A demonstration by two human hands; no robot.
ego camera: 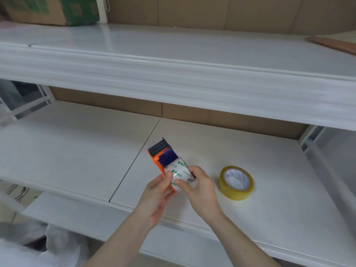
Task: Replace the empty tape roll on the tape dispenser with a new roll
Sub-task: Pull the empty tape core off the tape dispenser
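Dispenser (161, 156) first: I see the orange tape dispenser held above the lower white shelf (77, 151), near the seam between its two panels, its long axis running from near-right to far-left, with the dark blade end pointing away from me and up-left. At its near end sits the empty tape roll (180, 173), a pale core with green print, wide face angled toward my right. My left hand (157, 199) comes in from below and is closed around the dispenser's near lower part, thumb pressed on the core. My right hand (200, 187) is wrapped over the core from the right side, thumb and fingers pinching it. Just to the right, apart from both hands, the new roll (236, 183) of yellowish tape lies flat on the same shelf, its white-lined hole facing up. Above, the upper white shelf (173, 60) spans the view, with a cardboard box (48, 10) with green print at its far left and brown board behind.
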